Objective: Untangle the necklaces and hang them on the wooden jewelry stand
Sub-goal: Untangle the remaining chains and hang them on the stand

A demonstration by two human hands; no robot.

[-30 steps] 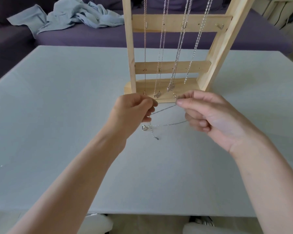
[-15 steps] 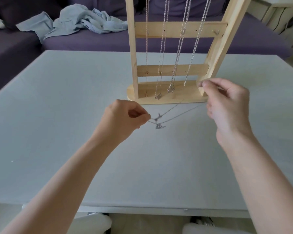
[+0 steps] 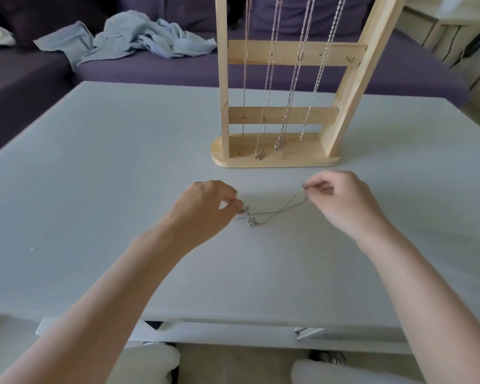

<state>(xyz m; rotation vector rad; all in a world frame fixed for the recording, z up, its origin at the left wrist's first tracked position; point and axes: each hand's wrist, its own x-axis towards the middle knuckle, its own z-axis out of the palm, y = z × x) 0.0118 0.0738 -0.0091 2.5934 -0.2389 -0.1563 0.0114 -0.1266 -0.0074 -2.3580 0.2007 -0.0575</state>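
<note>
Two fine strands of the necklace [image 3: 277, 212] blur together mid-desk [image 3: 94, 189]; my left hand [image 3: 205, 212] pinches its pendant end, my right hand [image 3: 341, 200] pinches the other. Beyond, near the far edge, the wooden jewelry stand [image 3: 275, 159] carries four hanging chains [image 3: 294, 79], tops cut off.

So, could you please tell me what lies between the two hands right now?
In the head view, a thin silver necklace chain sags from the left hand to the right hand, its pendant on the grey table.
</note>
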